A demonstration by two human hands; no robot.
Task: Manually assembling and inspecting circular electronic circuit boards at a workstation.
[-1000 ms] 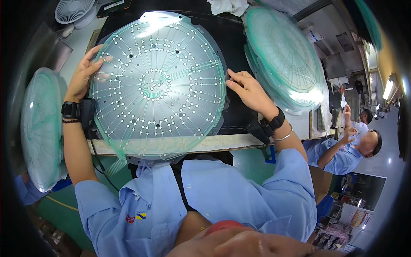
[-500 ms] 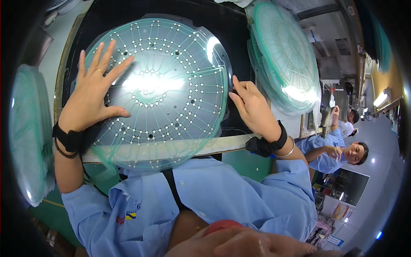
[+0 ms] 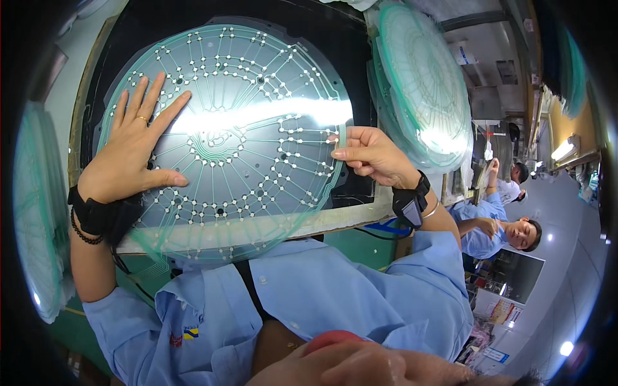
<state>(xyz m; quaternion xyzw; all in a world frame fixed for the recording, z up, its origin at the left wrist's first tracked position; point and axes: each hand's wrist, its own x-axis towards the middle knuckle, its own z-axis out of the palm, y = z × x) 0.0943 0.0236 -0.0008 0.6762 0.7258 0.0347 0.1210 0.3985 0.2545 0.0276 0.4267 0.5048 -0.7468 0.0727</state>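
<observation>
across the black work surface [image 3: 347, 51], press the clear circuit sheet [image 3: 225, 145] flat with left hand [image 3: 125, 154] spread open; with right hand [image 3: 373, 157] pinched onto its rim, go easy, no creasing.

Worn on the chest of a light-blue shirt [image 3: 328, 276] — a small red emblem [image 3: 175, 340] beside a blue-and-yellow badge [image 3: 191, 332], any lettering too tiny to read. Seen at lower right, equally illegible — a printed sheet [image 3: 505, 312] with reddish panels above a blue-and-white sign [image 3: 496, 354].
</observation>
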